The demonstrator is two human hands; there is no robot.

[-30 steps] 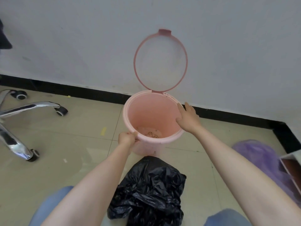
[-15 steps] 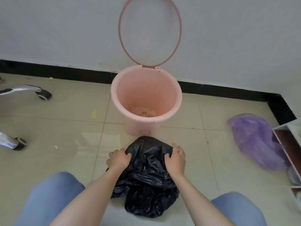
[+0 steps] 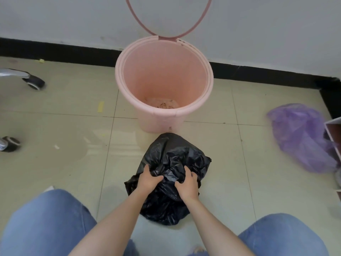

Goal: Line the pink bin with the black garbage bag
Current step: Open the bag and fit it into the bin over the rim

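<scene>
Your left hand (image 3: 148, 179) and your right hand (image 3: 187, 183) are both down on the crumpled black plastic garbage bag (image 3: 171, 174), fingers curled into its folds so that each hand has a bunch of the film clamped in it. The two hands sit close together near the middle of the bag, thumbs turned toward each other, with a ridge of plastic pinched up between them.

The bag lies in a loose heap on the beige tiled floor (image 3: 73, 137), directly in front of the round pink plastic bin (image 3: 164, 84), on your side of it. The far edge of the bag comes close to the bin's base; whether it touches is not clear. None of the bag is inside the bin or over its rim.

The bin stands upright, with its ring-shaped pink lid frame (image 3: 168, 17) swung up and back against the white wall behind it. Some brownish scraps lie at the bottom of the bin. To the right of the bin, well apart, a rumpled purple plastic bag (image 3: 300, 137) rests on the floor. To the left of the bin are the chrome legs and black castors of a chair base (image 3: 33, 81). Your knees in blue jeans (image 3: 46, 224) frame the black bag on both sides.
</scene>
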